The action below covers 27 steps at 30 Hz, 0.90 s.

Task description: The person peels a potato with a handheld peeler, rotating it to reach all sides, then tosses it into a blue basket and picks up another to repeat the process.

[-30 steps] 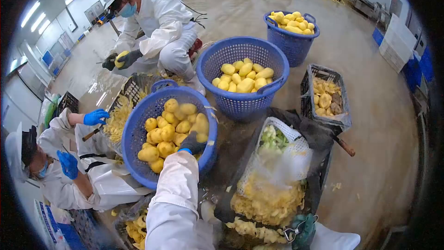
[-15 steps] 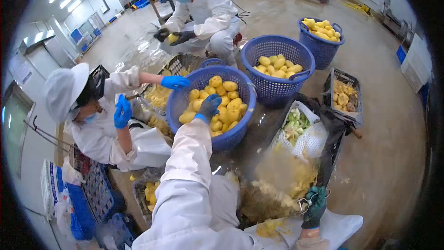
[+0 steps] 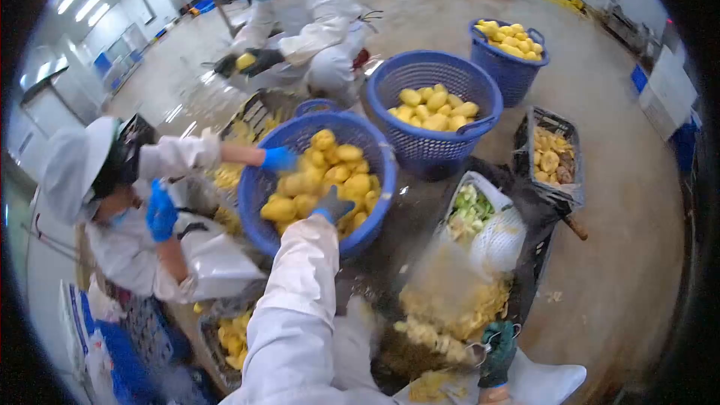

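Observation:
My left hand point(image 3: 334, 207), in a blue-grey glove, reaches into a blue perforated basket point(image 3: 384, 193) of peeled potatoes point(image 3: 337, 172). Its fingers look spread and touch the potatoes at the near side; I see none in its grasp. At lower right my right hand point(image 3: 498, 354), in a dark green glove, is closed around a metal peeler point(image 3: 480, 348). Just left of the peeler lies a heap of yellow peelings point(image 3: 457, 307), partly blurred. A co-worker's blue-gloved hand point(image 3: 279, 159) is in the same basket, at its left side.
Behind stand a second blue basket point(image 3: 480, 82) and a third basket point(image 3: 517, 79), both with potatoes. Black crates of potato pieces point(image 3: 549, 161) and unpeeled-looking pieces point(image 3: 234, 337) flank me. A white foam net point(image 3: 499, 244) lies by green scraps point(image 3: 469, 214). Another co-worker point(image 3: 315, 22) crouches opposite, holding a potato.
My left hand has shifted lower in the basket, towards its near side, with fingers more spread. The neighbour's gloved hand has moved from the rim onto the potatoes. The view has swung slightly.

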Tool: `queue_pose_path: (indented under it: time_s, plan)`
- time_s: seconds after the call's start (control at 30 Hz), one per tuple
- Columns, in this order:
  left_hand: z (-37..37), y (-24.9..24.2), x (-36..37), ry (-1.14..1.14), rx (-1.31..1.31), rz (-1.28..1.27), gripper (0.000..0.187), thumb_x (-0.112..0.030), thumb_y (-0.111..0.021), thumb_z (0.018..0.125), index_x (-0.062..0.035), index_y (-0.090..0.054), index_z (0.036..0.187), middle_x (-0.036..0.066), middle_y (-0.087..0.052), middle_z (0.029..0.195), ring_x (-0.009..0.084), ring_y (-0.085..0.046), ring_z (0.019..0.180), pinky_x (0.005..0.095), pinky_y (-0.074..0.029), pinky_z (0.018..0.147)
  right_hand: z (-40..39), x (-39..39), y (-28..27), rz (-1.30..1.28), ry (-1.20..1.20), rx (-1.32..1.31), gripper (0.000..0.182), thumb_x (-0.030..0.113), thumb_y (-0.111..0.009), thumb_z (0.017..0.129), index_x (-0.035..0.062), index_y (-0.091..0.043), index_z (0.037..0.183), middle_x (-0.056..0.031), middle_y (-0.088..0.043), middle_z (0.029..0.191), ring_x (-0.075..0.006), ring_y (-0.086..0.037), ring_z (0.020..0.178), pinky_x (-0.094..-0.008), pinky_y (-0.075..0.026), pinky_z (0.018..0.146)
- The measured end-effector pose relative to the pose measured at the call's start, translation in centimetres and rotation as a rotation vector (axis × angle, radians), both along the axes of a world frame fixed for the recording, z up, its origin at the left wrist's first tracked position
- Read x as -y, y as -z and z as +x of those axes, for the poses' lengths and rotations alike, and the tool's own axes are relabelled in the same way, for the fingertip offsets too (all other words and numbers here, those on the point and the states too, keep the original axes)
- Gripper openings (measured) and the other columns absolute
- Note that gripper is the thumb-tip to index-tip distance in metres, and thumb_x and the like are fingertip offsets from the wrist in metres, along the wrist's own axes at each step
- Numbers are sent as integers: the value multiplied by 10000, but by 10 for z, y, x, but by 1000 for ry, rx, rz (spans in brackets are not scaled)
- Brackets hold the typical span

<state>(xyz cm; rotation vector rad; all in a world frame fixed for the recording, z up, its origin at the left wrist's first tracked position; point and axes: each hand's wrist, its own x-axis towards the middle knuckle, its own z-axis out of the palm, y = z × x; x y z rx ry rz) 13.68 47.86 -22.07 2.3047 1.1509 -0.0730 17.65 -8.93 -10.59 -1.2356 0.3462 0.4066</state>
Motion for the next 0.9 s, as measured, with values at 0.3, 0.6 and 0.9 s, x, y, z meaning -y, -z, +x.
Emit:
queue_pose_path:
  time_s: [0.3,0.6,0.9]
  plan:
    - [46,4,14,-38,-189,30,1109,-469,-809,539,18,-298,1394,277,-420,1351,362,-437,1256,401,-377,1033,12,-1,15,-121,0,-197,341,394,-567,911,59,-601,858,-60,-612,694,-144,-566,552,-273,-461,493]
    - [13,-53,15,-193,1137,-483,388,-172,-726,748,28,-584,1049,128,-620,1041,224,-613,943,351,-508,835,-2,-2,-9,-76,-46,-39,371,403,-573,904,45,-619,819,-47,-605,664,-134,-566,549,-267,-457,498]
    - [-34,-234,273,149,1129,-1134,457,-196,-612,859,-37,-453,1257,116,-557,1131,232,-545,1080,368,-458,944,-19,-25,-67,756,140,-222,238,324,-560,927,95,-603,877,-40,-638,837,-211,-612,870,-419,-486,906]
